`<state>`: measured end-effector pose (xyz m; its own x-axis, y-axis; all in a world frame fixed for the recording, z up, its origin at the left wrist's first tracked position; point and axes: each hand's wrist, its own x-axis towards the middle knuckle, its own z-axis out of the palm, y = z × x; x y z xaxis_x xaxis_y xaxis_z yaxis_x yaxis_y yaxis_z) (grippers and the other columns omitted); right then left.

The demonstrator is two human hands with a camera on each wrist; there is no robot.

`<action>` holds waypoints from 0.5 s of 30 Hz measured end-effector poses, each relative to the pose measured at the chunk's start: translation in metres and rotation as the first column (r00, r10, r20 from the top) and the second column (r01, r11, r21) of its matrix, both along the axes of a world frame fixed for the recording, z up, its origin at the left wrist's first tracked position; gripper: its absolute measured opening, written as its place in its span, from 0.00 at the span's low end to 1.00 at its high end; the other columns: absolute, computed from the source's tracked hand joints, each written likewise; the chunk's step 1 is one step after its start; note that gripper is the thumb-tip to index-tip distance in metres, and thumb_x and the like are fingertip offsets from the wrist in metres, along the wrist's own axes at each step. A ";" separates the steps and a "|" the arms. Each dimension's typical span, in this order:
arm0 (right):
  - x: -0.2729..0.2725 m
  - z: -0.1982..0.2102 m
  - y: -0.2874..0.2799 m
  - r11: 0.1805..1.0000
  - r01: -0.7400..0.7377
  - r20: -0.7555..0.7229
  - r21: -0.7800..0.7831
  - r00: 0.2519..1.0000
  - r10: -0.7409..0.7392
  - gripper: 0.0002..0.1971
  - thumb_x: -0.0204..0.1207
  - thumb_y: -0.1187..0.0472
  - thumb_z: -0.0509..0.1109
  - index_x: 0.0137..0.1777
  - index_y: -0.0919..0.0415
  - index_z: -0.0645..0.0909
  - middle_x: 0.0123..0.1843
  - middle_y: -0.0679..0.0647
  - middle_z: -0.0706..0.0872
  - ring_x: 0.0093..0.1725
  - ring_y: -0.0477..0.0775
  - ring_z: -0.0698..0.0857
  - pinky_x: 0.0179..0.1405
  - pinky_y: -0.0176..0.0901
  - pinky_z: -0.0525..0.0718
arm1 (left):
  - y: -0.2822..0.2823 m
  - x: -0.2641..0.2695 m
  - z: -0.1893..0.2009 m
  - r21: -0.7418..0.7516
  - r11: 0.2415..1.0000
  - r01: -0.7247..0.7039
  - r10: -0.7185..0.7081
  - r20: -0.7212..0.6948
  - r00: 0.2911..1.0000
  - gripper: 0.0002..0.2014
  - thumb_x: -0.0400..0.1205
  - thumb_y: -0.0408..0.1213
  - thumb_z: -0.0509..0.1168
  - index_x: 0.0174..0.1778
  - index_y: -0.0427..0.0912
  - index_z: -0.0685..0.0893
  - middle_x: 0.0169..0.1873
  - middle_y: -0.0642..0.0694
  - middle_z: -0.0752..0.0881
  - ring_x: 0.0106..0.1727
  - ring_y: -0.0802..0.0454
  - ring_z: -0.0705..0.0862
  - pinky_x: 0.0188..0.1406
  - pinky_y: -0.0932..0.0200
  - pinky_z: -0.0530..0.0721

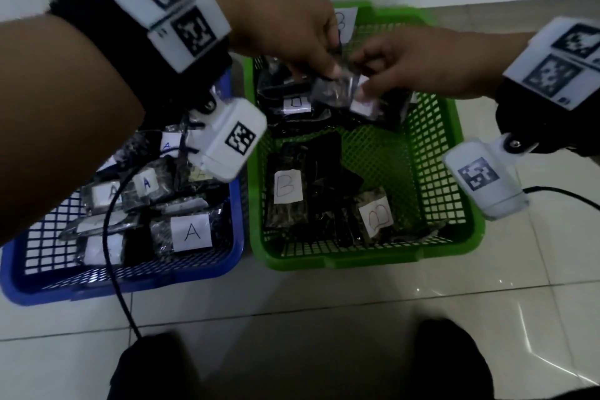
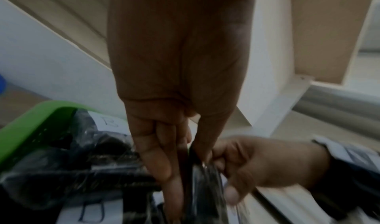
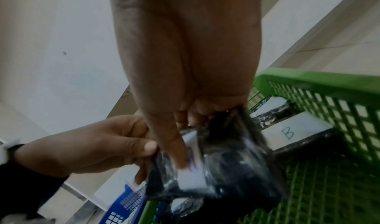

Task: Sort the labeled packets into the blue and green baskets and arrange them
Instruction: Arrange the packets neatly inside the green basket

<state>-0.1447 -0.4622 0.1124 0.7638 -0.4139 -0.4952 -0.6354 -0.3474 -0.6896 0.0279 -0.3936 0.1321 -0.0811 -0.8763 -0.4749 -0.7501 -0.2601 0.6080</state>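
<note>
Both hands meet over the far part of the green basket (image 1: 357,258) and pinch one clear packet (image 1: 337,91) of dark contents with a white label. My left hand (image 1: 328,70) holds its upper left edge. My right hand (image 1: 363,88) holds its right side, thumb on the label. In the left wrist view the left fingers (image 2: 164,167) clamp the packet (image 2: 205,187) edge-on. The right wrist view shows the packet (image 3: 216,170) under my right thumb. Its letter is hidden. Packets marked B (image 1: 288,187) lie in the green basket, packets marked A (image 1: 191,232) in the blue basket (image 1: 130,284).
The baskets stand side by side on a pale tiled floor (image 1: 324,318), close to a white wall base. A black cable (image 1: 112,269) hangs from the left wrist across the blue basket. My dark shoes (image 1: 451,360) are at the bottom edge. The green basket's near right part shows bare mesh.
</note>
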 end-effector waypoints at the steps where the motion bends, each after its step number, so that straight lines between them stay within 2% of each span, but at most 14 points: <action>1: -0.002 -0.001 -0.002 0.999 -0.016 -0.063 -0.030 0.998 0.014 0.15 0.72 0.64 0.73 0.59 0.54 0.82 0.47 0.49 0.89 0.46 0.52 0.88 0.50 0.50 0.85 | 0.001 -0.006 -0.005 0.040 0.999 0.025 -0.024 -0.012 1.000 0.10 0.83 0.38 0.63 0.49 0.32 0.81 0.38 0.42 0.90 0.29 0.65 0.86 0.26 0.74 0.81; 3: -0.007 0.000 -0.007 0.992 -0.066 -0.195 -0.106 0.980 0.044 0.11 0.71 0.63 0.74 0.53 0.53 0.82 0.50 0.54 0.88 0.50 0.57 0.86 0.50 0.51 0.81 | 0.008 -0.016 -0.013 0.222 0.969 0.106 -0.111 0.013 0.994 0.18 0.87 0.41 0.56 0.46 0.30 0.83 0.38 0.42 0.91 0.32 0.57 0.90 0.28 0.69 0.85; 5: -0.014 -0.001 -0.014 0.992 -0.044 -0.254 -0.122 0.967 0.012 0.10 0.72 0.65 0.74 0.51 0.55 0.80 0.51 0.58 0.87 0.46 0.56 0.84 0.43 0.47 0.80 | 0.021 -0.022 -0.022 0.413 0.881 0.231 -0.321 0.161 0.933 0.23 0.86 0.50 0.55 0.46 0.33 0.85 0.38 0.44 0.91 0.33 0.53 0.89 0.32 0.66 0.85; 6: -0.016 -0.002 -0.016 0.997 0.005 -0.231 -0.071 0.973 -0.022 0.15 0.71 0.68 0.74 0.55 0.57 0.78 0.52 0.61 0.87 0.45 0.56 0.85 0.42 0.45 0.82 | 0.031 -0.024 -0.027 0.470 0.832 0.296 -0.442 0.238 0.865 0.25 0.85 0.54 0.55 0.51 0.34 0.84 0.43 0.44 0.91 0.37 0.50 0.87 0.37 0.62 0.84; 7: -0.019 -0.004 -0.017 0.999 0.048 -0.205 -0.007 0.978 -0.048 0.23 0.69 0.71 0.75 0.62 0.55 0.74 0.54 0.62 0.86 0.45 0.59 0.86 0.42 0.48 0.85 | 0.041 -0.027 -0.035 0.496 0.791 0.358 -0.540 0.292 0.789 0.28 0.83 0.58 0.57 0.60 0.34 0.80 0.51 0.42 0.87 0.43 0.48 0.84 0.42 0.58 0.82; 8: -0.021 -0.006 -0.018 0.997 0.068 -0.186 0.029 0.981 -0.062 0.33 0.68 0.74 0.75 0.69 0.50 0.70 0.57 0.61 0.84 0.46 0.62 0.87 0.42 0.53 0.87 | 0.052 -0.028 -0.044 0.496 0.770 0.401 -0.596 0.332 0.731 0.33 0.80 0.61 0.58 0.71 0.36 0.71 0.62 0.40 0.80 0.52 0.46 0.81 0.50 0.55 0.80; 9: -0.022 -0.008 -0.018 0.998 0.053 -0.180 0.024 0.983 -0.048 0.39 0.67 0.75 0.75 0.72 0.44 0.66 0.59 0.59 0.82 0.46 0.64 0.88 0.41 0.55 0.89 | 0.063 -0.029 -0.054 0.480 0.769 0.423 -0.611 0.357 0.706 0.40 0.78 0.64 0.60 0.79 0.40 0.59 0.70 0.39 0.72 0.61 0.44 0.78 0.58 0.51 0.79; 10: -0.023 -0.011 -0.017 1.000 0.028 -0.182 -0.007 0.983 -0.029 0.40 0.67 0.75 0.76 0.73 0.43 0.66 0.59 0.57 0.80 0.45 0.64 0.88 0.39 0.55 0.90 | 0.073 -0.030 -0.061 0.445 0.783 0.434 -0.602 0.368 0.709 0.46 0.76 0.66 0.60 0.82 0.45 0.49 0.74 0.38 0.65 0.68 0.41 0.74 0.63 0.47 0.77; 11: -0.023 -0.014 -0.015 0.998 0.014 -0.186 -0.057 0.982 -0.024 0.36 0.67 0.74 0.76 0.71 0.46 0.68 0.57 0.56 0.80 0.43 0.62 0.88 0.35 0.53 0.90 | 0.080 -0.029 -0.066 0.410 0.804 0.431 -0.579 0.374 0.724 0.49 0.75 0.67 0.61 0.82 0.47 0.43 0.76 0.38 0.61 0.71 0.40 0.72 0.66 0.45 0.77; 13: -0.022 -0.019 -0.013 0.982 0.003 -0.194 -0.189 0.980 -0.040 0.24 0.69 0.71 0.75 0.62 0.52 0.74 0.52 0.56 0.80 0.40 0.58 0.86 0.31 0.49 0.87 | 0.082 -0.027 -0.071 0.361 0.846 0.392 -0.513 0.352 0.783 0.53 0.73 0.67 0.63 0.82 0.50 0.37 0.77 0.37 0.60 0.72 0.40 0.71 0.67 0.46 0.76; 15: -0.020 -0.024 -0.013 0.949 -0.054 -0.227 -0.310 0.974 -0.019 0.16 0.69 0.65 0.76 0.53 0.55 0.75 0.44 0.55 0.82 0.37 0.56 0.81 0.32 0.45 0.80 | 0.077 -0.026 -0.069 0.360 0.865 0.350 -0.460 0.290 0.839 0.54 0.72 0.66 0.65 0.82 0.50 0.37 0.77 0.38 0.61 0.71 0.41 0.73 0.66 0.51 0.77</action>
